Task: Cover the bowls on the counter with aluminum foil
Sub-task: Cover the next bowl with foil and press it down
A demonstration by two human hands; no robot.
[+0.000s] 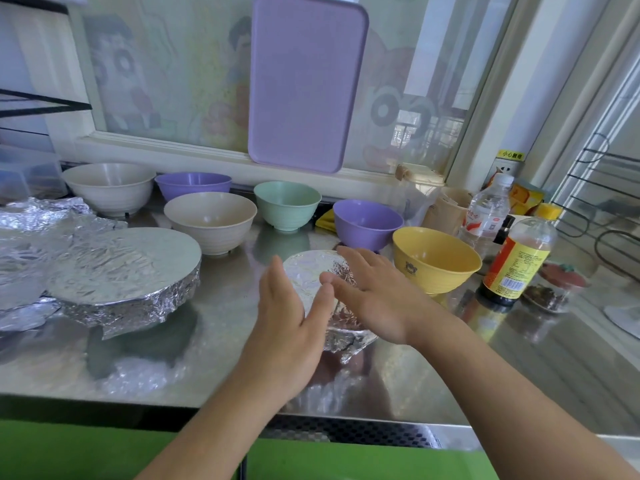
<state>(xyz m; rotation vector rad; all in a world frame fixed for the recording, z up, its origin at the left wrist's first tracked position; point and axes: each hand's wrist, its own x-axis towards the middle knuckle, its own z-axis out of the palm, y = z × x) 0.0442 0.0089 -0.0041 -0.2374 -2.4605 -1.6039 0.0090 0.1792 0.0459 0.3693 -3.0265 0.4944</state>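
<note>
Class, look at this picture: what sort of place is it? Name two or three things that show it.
Most likely a home kitchen. A steel counter under a window holds several bowls, such as the yellow bowl, a sauce bottle stands at the right, and a foil-covered bowl sits between the person's hands.

Beside the silver crinkled foil-covered bowl (313, 271): 2 purple bowls (367, 221), yellow bowl (436, 259), mint bowl (287, 204), 2 cream bowls (211, 221), lilac, perhaps finely textured, tray (306, 81) behind.

Counter (225, 306) – brushed steel, glossy, reflective. Foil (114, 271) on the left-side bowl – crinkled, shiny metal. Open bowls, e.g. yellow one (436, 261) at right – smooth matt plastic. Purple tray (304, 81) top centre – finely textured plastic.
</note>
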